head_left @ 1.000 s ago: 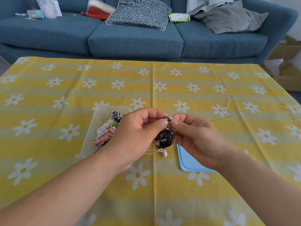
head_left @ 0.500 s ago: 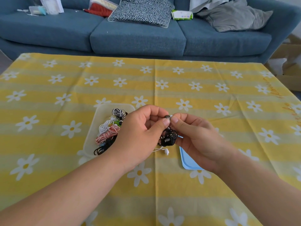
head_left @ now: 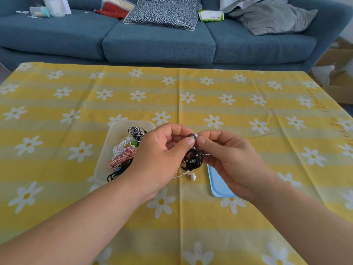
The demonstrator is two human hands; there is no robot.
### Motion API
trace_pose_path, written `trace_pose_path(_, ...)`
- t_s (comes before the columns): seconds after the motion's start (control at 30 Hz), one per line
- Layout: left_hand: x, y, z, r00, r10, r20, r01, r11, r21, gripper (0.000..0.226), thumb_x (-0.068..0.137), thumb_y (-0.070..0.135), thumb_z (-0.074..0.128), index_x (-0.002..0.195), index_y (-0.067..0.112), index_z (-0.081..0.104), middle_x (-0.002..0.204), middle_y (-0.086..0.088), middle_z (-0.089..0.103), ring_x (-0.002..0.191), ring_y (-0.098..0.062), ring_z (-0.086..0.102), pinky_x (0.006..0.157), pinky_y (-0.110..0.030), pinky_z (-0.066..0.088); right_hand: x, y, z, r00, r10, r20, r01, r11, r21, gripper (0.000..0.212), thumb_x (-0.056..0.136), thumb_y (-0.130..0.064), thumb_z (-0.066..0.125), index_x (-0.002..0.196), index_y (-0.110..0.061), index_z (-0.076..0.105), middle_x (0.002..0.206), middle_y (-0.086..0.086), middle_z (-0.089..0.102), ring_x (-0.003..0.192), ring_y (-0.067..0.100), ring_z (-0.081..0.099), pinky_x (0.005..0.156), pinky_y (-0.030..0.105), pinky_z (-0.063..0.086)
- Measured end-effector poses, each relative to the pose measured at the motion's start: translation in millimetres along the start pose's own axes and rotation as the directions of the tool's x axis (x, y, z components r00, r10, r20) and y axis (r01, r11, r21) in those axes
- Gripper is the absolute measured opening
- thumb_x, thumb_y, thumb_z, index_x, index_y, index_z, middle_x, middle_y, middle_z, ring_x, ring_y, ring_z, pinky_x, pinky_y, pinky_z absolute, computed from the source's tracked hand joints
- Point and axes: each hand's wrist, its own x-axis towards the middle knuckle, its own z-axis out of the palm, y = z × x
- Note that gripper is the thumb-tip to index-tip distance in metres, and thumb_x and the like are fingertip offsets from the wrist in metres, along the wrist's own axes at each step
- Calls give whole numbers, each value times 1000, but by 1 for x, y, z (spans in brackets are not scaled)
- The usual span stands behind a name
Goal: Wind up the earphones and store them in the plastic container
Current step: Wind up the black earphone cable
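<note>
Above the table's middle, my left hand [head_left: 160, 159] and my right hand [head_left: 227, 159] together pinch a wound bundle of black earphones [head_left: 193, 159]. Its earbud tip pokes up between my thumbs. A clear plastic container [head_left: 112, 138] sits on the tablecloth just left of my left hand. It holds several wound earphones, among them a red-and-white bundle [head_left: 123, 157], a white one and a black-and-white one [head_left: 136, 131]. A loose white earbud [head_left: 192, 176] on a thin wire lies on the cloth under my hands. My left hand hides the container's right side.
A light blue lid [head_left: 217, 185] lies flat under my right wrist. The yellow daisy tablecloth [head_left: 191, 104] covers the whole table. Behind it stands a blue sofa [head_left: 158, 41] with cushions, bags and a tissue pack. Cardboard boxes sit at the far right.
Both hands stay pinched on the black bundle and have barely moved on the table. The view has shifted slightly, showing the container and table a little lower.
</note>
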Motion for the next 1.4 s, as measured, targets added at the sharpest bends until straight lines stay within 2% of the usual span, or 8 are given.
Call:
trace_pose_path(0.17, 3, 1, -3, 997, -71, -14, 70, 996, -53, 11, 94, 9, 69, 101, 17, 73, 89, -5, 78, 79, -11, 72, 63, -21, 55, -2, -2, -1, 999, -12, -30, 11, 1000, -13, 14, 92, 3, 65, 103, 5, 73, 98, 21, 77, 88, 29, 75, 75, 32, 58)
trace_pose_path(0.33, 4, 0, -2, 993, -121, -6, 120, 988, -96, 12, 95, 9, 69, 103, 17, 73, 98, -11, 79, 89, -19, 74, 80, -38, 60, -2, -3, 0, 998, -10, -60, 10, 1000, -7, 18, 90, 4, 66, 108, 3, 70, 98, 20, 78, 87, 26, 75, 71, 30, 58)
trace_pose_path(0.5, 4, -1, -4, 993, -115, -8, 114, 991, -74, 13, 94, 9, 70, 103, 17, 74, 96, -9, 79, 90, -19, 75, 80, -36, 61, -3, -2, 1, 1000, 23, 7, -22, 999, -43, 23, 97, 1, 60, 117, 6, 70, 109, 28, 74, 102, 40, 74, 88, 42, 60)
trace_pose_path(0.63, 4, -2, -4, 996, -85, -34, 84, 996, -31, 12, 94, 9, 70, 101, 17, 73, 96, -11, 78, 85, -20, 75, 68, -25, 57, -9, -4, 5, 998, 54, 27, -53, 998, -36, 27, 100, 5, 51, 117, 0, 72, 107, 18, 78, 94, 31, 77, 79, 35, 61)
trace_pose_path(0.83, 4, -5, -6, 995, -79, -56, 80, 997, 20, 11, 94, 9, 70, 103, 15, 72, 96, -10, 79, 81, -15, 73, 67, -23, 56, -16, -2, 10, 994, 92, 58, -81, 982, -169, 40, 101, 6, 46, 121, -16, 73, 118, 4, 77, 109, 24, 73, 90, 44, 60)
trace_pose_path(0.97, 4, -3, -5, 992, -122, -33, 122, 993, -7, 11, 93, 10, 72, 102, 16, 74, 94, -11, 78, 83, -21, 73, 72, -33, 60, -14, -5, 3, 999, 34, -3, -33, 947, -320, 32, 102, -1, 52, 118, -16, 75, 110, 3, 78, 102, 18, 74, 79, 33, 59)
trace_pose_path(1.13, 0, 1, -3, 969, -223, 104, 234, 967, -106, 13, 94, 7, 69, 106, 10, 73, 97, -14, 77, 82, -22, 73, 72, -36, 60, -12, -6, -3, 998, -8, -69, -11, 963, -269, 22, 94, -8, 70, 115, -9, 73, 99, 12, 79, 95, 26, 76, 87, 41, 62)
trace_pose_path(1.4, -2, 2, -2, 958, -257, 128, 273, 953, -129, 17, 91, 6, 69, 109, 7, 70, 99, -19, 77, 83, -25, 75, 69, -36, 58, -13, -12, -2, 992, -81, -94, 42, 933, -357, 10, 88, -2, 75, 95, -8, 80, 87, 14, 80, 87, 35, 76, 85, 38, 63)
